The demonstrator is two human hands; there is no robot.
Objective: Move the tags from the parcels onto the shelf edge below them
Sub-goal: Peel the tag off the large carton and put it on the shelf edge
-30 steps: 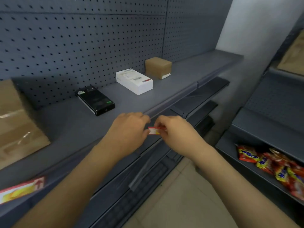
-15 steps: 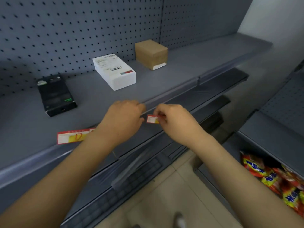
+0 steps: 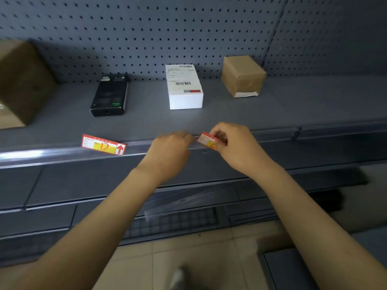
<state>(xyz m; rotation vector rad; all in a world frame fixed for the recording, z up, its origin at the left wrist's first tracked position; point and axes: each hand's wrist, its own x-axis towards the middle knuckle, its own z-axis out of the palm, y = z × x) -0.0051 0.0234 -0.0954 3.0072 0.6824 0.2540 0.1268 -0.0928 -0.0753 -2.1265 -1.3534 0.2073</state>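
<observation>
Forearms reach up from the bottom of the view to the grey metal shelf edge [image 3: 62,153]. The right hand [image 3: 236,147] pinches a small red, white and yellow paper tag [image 3: 206,140] against that edge. The left hand [image 3: 169,151] rests just left of this tag, fingers curled over the edge; whether it grips anything cannot be told. Farther left on the edge sits a second red-and-yellow tag marked with an arrow [image 3: 103,144]. Beyond the edge lie a black flat box [image 3: 109,95], a white labelled box [image 3: 184,86] and a brown cardboard cube [image 3: 243,75].
</observation>
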